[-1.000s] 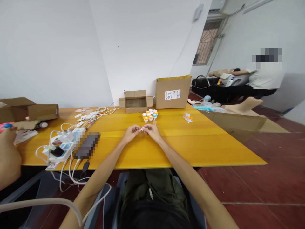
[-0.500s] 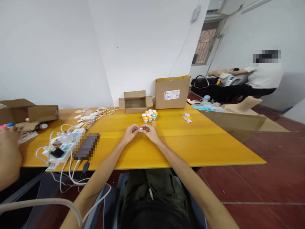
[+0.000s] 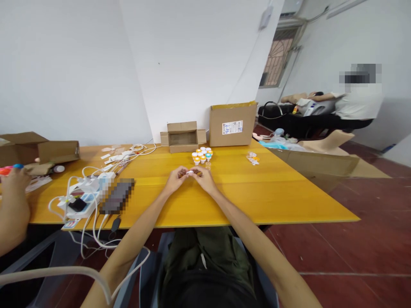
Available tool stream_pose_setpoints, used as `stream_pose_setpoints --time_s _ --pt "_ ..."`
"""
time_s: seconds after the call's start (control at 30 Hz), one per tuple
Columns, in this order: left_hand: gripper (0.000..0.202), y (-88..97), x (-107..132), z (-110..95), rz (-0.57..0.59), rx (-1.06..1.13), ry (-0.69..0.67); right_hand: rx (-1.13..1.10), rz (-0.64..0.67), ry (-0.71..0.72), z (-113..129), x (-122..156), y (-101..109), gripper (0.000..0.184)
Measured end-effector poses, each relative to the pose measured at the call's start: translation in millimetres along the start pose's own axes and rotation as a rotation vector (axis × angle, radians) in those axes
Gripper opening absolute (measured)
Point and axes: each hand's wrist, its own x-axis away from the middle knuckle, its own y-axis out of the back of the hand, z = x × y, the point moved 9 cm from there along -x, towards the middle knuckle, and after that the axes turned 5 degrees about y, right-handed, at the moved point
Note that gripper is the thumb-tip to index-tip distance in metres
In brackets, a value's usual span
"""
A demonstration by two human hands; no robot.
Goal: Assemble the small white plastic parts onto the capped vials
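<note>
Above the middle of the table, my left hand (image 3: 176, 178) and my right hand (image 3: 203, 176) meet at the fingertips. Both pinch a small white piece (image 3: 190, 172) with a knobbly edge, too small to name and partly covered by my fingers. Just beyond my right hand stands a small clear container (image 3: 208, 165). Behind it is a cluster of small jars (image 3: 202, 155) with white, orange and teal lids. More small white, clear and orange pieces (image 3: 253, 158) lie to the right.
An open cardboard box (image 3: 183, 139) and a taller closed carton (image 3: 231, 125) stand by the wall. On the left are a power strip (image 3: 86, 202) with cables, a dark blurred-out device (image 3: 117, 196) and another person's hand (image 3: 14, 184). A person in white sits far right.
My hands stay together around the white piece, which has turned slightly between my fingertips. At the left, the other person's hand and its coloured object have shifted a little.
</note>
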Motion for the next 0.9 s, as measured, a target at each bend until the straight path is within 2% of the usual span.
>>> stream_pose_setpoints --time_s 0.17,0.27,0.37,0.43,0.53,0.77,0.9 --pt "0.021 24.3 2.3 -4.5 -0.243 -0.238 -0.075 0.104 -0.132 -0.076 -17.9 0.3 16.9 0.007" --pt "0.037 28.6 -0.1 3.9 -0.277 -0.317 -0.062 0.136 -0.131 -0.088 -20.8 0.1 19.0 0.007" --pt "0.047 24.6 -6.2 20.7 -0.216 -0.337 0.006 0.161 -0.094 -0.054 -16.4 -0.3 14.3 0.008" --pt "0.039 21.1 -9.7 32.1 -0.162 -0.307 0.063 0.175 -0.071 -0.022 -12.5 -0.4 10.6 0.009" --pt "0.029 16.6 -11.7 37.8 -0.104 -0.226 0.083 0.184 -0.044 0.002 -8.5 -0.2 7.1 0.011" --pt "0.034 -9.7 -6.2 24.4 0.143 0.005 0.073 0.237 0.047 0.073 7.5 1.7 1.0 0.010" --pt "0.039 -15.0 -2.6 15.2 0.191 0.073 0.069 0.301 0.100 0.130 14.0 4.1 -4.2 0.015"
